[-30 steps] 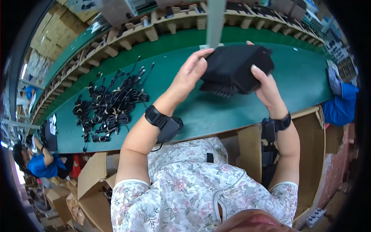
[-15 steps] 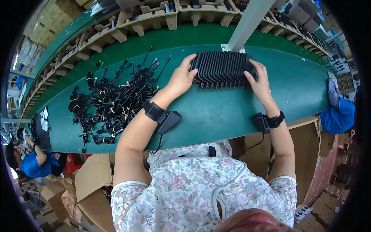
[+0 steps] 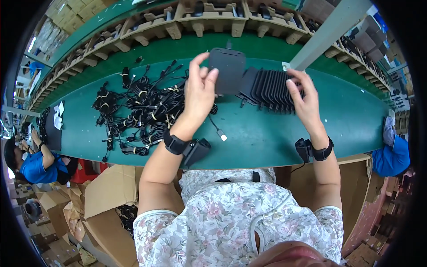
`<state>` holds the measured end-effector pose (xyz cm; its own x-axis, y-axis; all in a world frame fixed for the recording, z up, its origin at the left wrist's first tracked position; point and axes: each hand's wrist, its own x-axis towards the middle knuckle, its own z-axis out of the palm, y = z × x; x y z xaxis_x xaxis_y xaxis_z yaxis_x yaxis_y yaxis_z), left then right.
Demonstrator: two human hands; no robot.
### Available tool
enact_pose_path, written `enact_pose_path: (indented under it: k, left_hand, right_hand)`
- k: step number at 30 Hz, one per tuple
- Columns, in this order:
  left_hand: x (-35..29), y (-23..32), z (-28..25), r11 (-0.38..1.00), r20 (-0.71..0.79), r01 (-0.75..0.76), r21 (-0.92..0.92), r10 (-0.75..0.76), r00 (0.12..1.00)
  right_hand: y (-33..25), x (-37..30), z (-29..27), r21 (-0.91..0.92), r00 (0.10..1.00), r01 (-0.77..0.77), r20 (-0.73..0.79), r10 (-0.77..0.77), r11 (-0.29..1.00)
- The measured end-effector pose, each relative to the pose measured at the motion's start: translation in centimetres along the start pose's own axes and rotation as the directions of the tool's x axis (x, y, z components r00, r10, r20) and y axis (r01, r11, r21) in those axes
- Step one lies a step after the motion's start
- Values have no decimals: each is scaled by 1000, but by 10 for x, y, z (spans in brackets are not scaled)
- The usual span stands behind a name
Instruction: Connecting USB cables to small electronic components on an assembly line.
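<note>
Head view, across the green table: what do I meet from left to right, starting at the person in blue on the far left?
Person in blue → cable pile → left hand → held plate → plate row → right hand → blue sleeve.

A green tabletop [image 3: 258,147] carries bundled black cables [image 3: 151,104] and, to their right, a row of black plates [image 3: 273,91].
</note>
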<state>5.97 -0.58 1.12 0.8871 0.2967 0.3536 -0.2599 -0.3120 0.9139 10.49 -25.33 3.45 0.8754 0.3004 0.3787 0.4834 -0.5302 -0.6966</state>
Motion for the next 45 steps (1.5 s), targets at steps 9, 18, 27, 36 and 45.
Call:
enact_pose_path:
  k: [9, 18, 27, 36, 45]
  left_hand:
    - [-11, 22, -11, 910, 234, 304, -283, -242, 942]
    - [-9, 31, -19, 707, 261, -604, 369, 545, 797]
    - [-62, -20, 6, 824, 371, -465, 324, 342, 864]
    - [-58, -45, 3, 925, 403, -322, 202, 222, 888]
    - [-57, -44, 0, 942, 334, -278, 191, 204, 920]
  right_hand:
    - [-62, 40, 18, -267, 749, 620, -79, -658, 738]
    - [-74, 65, 30, -398, 864, 472, 387, -322, 787]
    - [91, 248, -9, -52, 802, -446, -466, 374, 893]
    - [169, 288, 6, -376, 790, -442, -592, 156, 815]
    - [157, 273, 16, -751, 779, -627, -606, 162, 205]
